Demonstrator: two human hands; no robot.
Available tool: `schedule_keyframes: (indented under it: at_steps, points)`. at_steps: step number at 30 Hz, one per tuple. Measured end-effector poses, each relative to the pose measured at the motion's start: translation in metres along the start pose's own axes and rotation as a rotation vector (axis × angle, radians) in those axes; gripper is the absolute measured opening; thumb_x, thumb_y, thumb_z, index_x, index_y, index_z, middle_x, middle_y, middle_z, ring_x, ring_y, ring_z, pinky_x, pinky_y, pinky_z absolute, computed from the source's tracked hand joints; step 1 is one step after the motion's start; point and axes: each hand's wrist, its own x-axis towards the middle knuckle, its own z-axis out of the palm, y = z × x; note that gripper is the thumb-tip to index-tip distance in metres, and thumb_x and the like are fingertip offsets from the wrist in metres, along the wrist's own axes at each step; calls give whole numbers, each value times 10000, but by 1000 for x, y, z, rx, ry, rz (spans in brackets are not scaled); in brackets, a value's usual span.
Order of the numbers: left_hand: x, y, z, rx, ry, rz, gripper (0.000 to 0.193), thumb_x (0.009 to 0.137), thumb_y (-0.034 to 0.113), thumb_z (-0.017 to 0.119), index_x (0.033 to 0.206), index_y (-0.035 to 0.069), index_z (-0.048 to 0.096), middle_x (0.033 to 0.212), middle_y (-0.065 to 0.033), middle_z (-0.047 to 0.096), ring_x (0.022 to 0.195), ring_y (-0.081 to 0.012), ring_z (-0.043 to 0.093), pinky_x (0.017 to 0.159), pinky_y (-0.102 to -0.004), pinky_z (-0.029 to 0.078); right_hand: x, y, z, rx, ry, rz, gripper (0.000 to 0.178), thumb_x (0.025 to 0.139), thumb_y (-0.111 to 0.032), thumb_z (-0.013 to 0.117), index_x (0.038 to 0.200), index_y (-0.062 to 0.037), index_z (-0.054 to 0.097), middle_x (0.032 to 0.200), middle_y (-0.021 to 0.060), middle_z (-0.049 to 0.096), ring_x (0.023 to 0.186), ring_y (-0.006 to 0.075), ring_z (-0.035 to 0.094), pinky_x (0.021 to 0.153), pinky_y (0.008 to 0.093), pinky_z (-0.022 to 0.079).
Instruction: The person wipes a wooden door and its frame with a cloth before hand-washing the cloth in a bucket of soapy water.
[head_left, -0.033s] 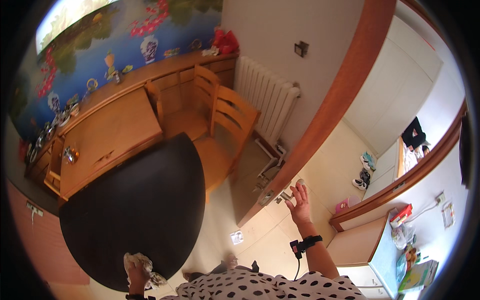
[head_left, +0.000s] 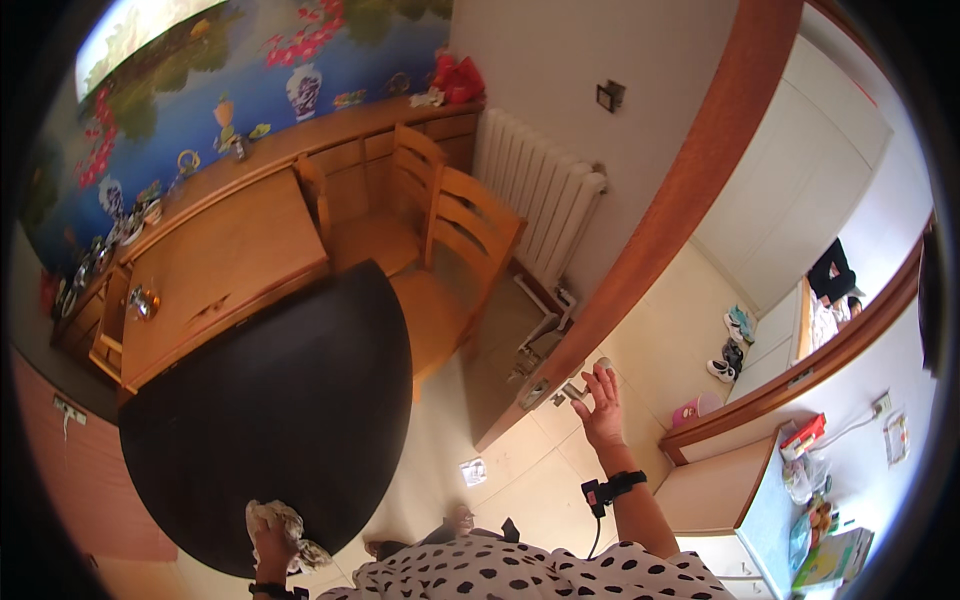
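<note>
My left hand [head_left: 272, 545] is closed on a crumpled, pale patterned cloth [head_left: 287, 517]. The cloth lies at the near edge of a dark, rounded tabletop [head_left: 270, 400]. Out to the right, my right hand [head_left: 602, 413] is raised beside the metal door handle [head_left: 568, 395], its fingers apart and slightly bent. The thumb side is nearest the handle, and I cannot tell whether it touches. A wooden door [head_left: 640, 265] stands ajar, its edge toward me. A black band with a cable [head_left: 612, 489] circles my right wrist.
Wooden chairs [head_left: 465, 255] stand behind the dark tabletop, next to a wooden table [head_left: 225, 260]. A white radiator [head_left: 535, 175] lines the wall. At right, a cabinet [head_left: 755, 495] carries bags and boxes. Shoes [head_left: 725, 360] and a pink bin [head_left: 695, 408] stand beyond the doorway. A small paper [head_left: 473, 472] lies on the floor.
The whole view has shifted very slightly. Both hands, the cloth and the door keep their places.
</note>
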Motion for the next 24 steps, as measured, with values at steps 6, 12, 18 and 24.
schedule_keyframes:
  at_steps: [6, 12, 18, 24]
  points:
    - [4, 19, -26, -73, -120, -180, 682, 563, 101, 746, 1188, 29, 483, 1306, -285, 337, 1241, -446, 293, 1021, -437, 332, 26, -15, 0, -2, -70, -65, 462, 693, -211, 736, 1098, -119, 534, 1272, 89, 458, 1229, 376, 346, 1003, 459, 340]
    - [3, 14, -19, 7, -208, -175, 773, 560, 95, 773, 1249, 32, 428, 1328, -244, 353, 1232, -398, 358, 991, -394, 387, 47, -31, 27, 67, 65, -162, 355, 718, -258, 717, 985, -93, 551, 1158, 117, 501, 1168, 345, 378, 1026, 481, 253]
    - [9, 38, -46, -120, -273, -392, 773, 551, 62, 748, 1250, 38, 419, 1341, -251, 328, 1231, -392, 364, 1013, -391, 368, 71, -56, 39, 47, 16, -161, 341, 729, -259, 705, 976, -76, 556, 1162, 127, 496, 1150, 405, 352, 993, 457, 300]
    - [12, 33, -35, -143, -221, -403, 654, 542, 37, 731, 1165, 86, 540, 1351, -235, 319, 1269, -373, 326, 1032, -365, 356, 79, -55, 48, 44, -26, -167, 350, 758, -251, 673, 1034, -77, 545, 1158, 126, 488, 1194, 377, 310, 1019, 440, 262]
